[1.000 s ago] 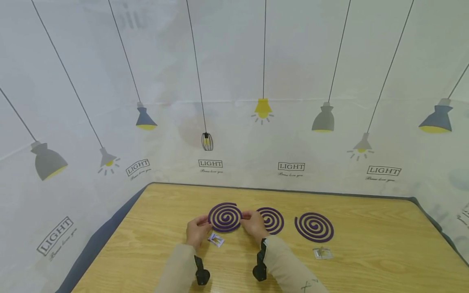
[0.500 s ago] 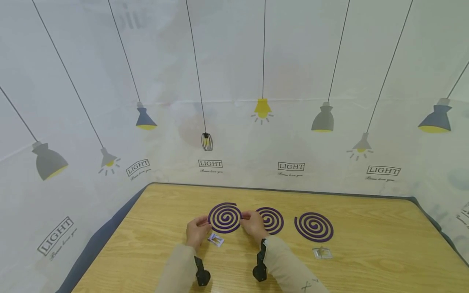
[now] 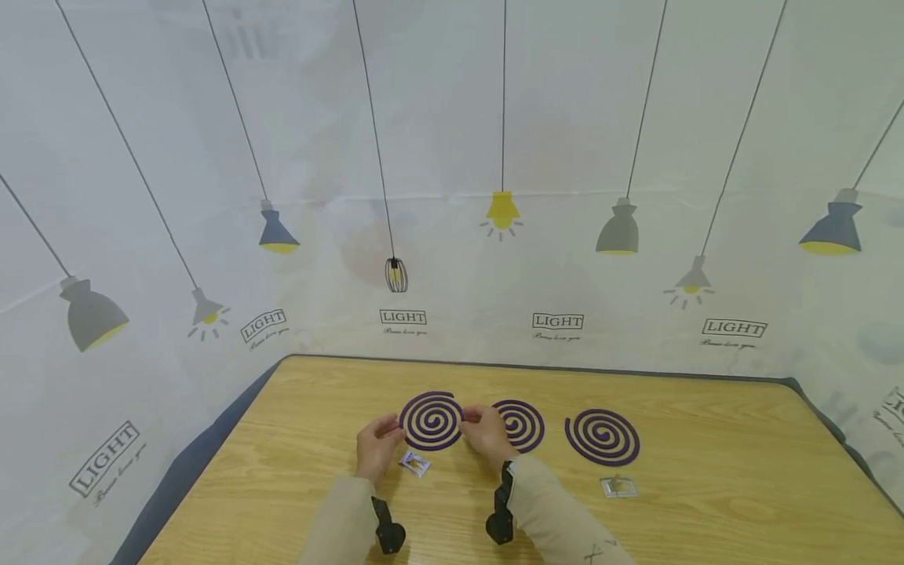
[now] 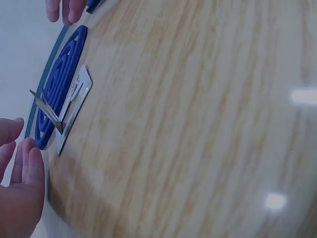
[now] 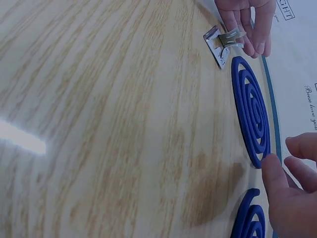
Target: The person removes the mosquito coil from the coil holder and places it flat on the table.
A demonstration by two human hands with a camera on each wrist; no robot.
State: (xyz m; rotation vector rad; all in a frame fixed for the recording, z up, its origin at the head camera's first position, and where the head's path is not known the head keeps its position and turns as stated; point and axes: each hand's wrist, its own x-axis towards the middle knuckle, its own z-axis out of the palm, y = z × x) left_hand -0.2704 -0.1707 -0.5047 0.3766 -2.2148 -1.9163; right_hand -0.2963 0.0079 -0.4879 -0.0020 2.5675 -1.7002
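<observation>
Three spiral mosquito coils lie in a row on the table, purple in the head view and bluer in the wrist views. My left hand (image 3: 376, 451) is at the left edge of the leftmost coil (image 3: 432, 422), its fingers loosely extended. At that coil's right edge is my right hand (image 3: 487, 435), whose thumb (image 5: 273, 171) touches or nearly touches the rim. The right hand partly covers the middle coil (image 3: 513, 424). Just in front of the leftmost coil sits a small metal coil stand (image 4: 74, 104) with a raised prong.
A third coil (image 3: 602, 434) lies to the right, with another metal stand (image 3: 619, 487) in front of it. The wooden table (image 3: 720, 471) ends at a backdrop (image 3: 452, 259) printed with lamps. Black wrist mounts (image 3: 500, 518) hang below both sleeves.
The head view has shifted very slightly. Both hands stay at the sides of the leftmost coil, with no clear movement of any object.
</observation>
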